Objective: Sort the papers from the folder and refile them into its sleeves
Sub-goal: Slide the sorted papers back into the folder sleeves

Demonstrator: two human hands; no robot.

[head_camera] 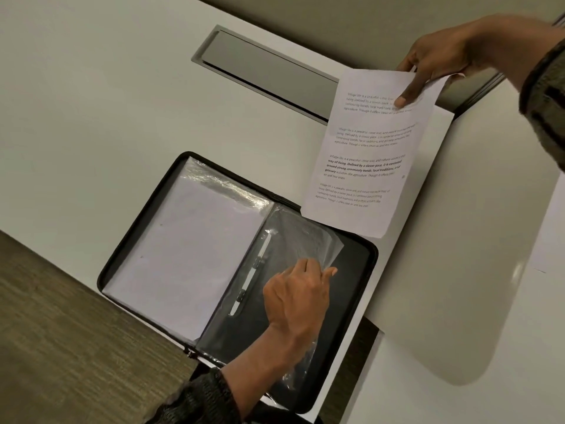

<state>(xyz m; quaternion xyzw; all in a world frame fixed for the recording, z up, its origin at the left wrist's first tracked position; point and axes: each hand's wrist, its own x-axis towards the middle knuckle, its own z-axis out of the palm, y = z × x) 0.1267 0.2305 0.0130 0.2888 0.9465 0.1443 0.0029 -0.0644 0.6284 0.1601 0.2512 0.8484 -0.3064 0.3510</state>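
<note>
A black zip folder lies open on the white table. Its left half shows a clear sleeve filled with white paper. On the right half an empty clear sleeve is lifted at its edge; my left hand pinches that edge between thumb and fingers. My right hand holds a printed sheet by its top edge, thumb on the text side, in the air above the folder's far right corner. A second white sheet lies behind it on the table.
A grey cable hatch is set into the table beyond the folder. Brown carpet shows at the lower left. Another sheet's edge lies at the far right, on an adjoining table surface.
</note>
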